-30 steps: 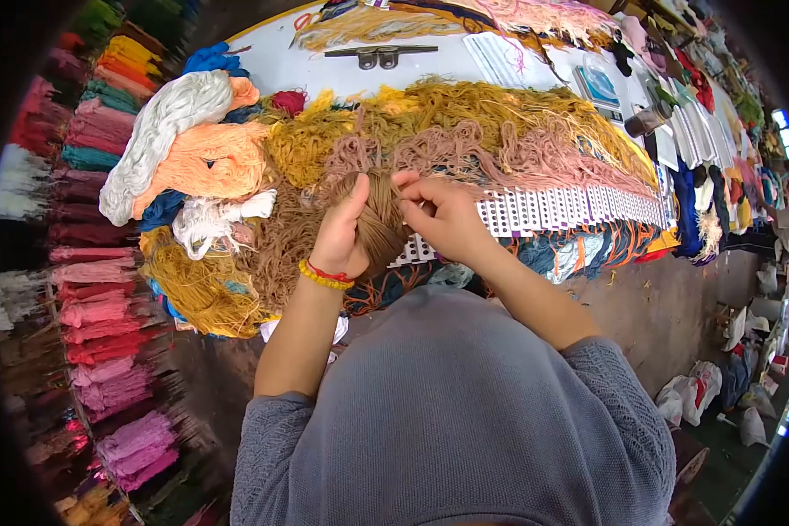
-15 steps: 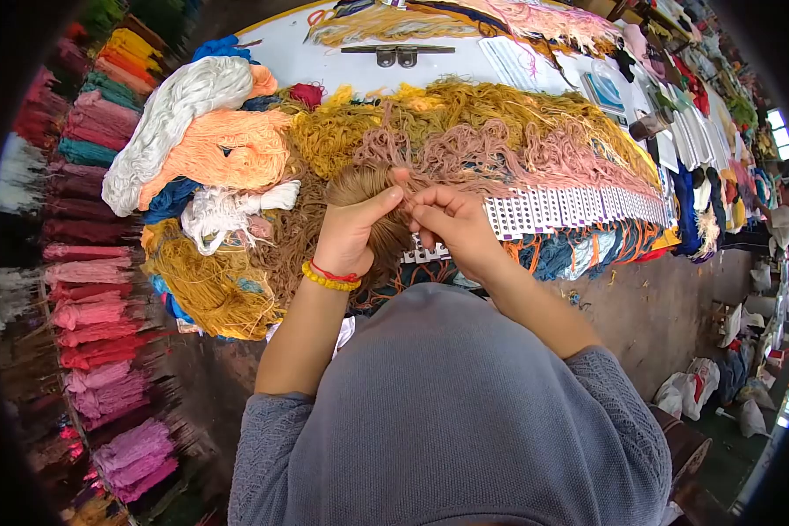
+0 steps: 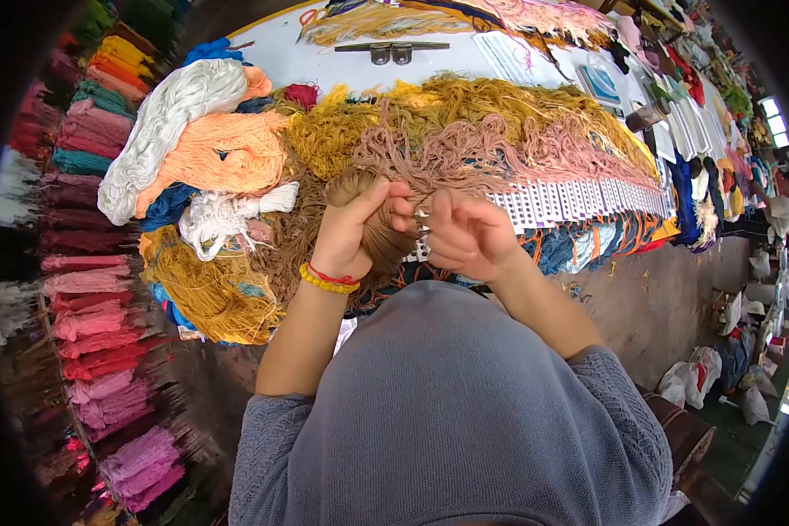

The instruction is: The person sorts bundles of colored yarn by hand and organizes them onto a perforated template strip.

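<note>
My left hand (image 3: 355,230), with a yellow and red band at the wrist, is closed around a smooth brown skein of thread (image 3: 351,188). The skein bulges above the thumb and hangs down behind the fingers. Just to its right, my right hand (image 3: 472,235) is raised with its fingers curled and blurred by motion. Whatever lies between those fingertips is too small to make out. Behind both hands is a heap of dusty pink thread (image 3: 473,149). White cards with rows of dark holes (image 3: 579,202) lie in a row to the right.
Mustard thread (image 3: 324,131), peach skeins (image 3: 232,162) and a silver-white skein (image 3: 171,123) are piled on the table's left. A metal clip (image 3: 390,51) lies on the white board at the back. Pink and red hanks (image 3: 101,324) hang at far left. Bags (image 3: 693,377) stand on the floor at right.
My right hand has moved away from the skein, slightly right and down, and its fingers now blur. My left hand keeps its hold on the brown skein, its fingertips now more visible.
</note>
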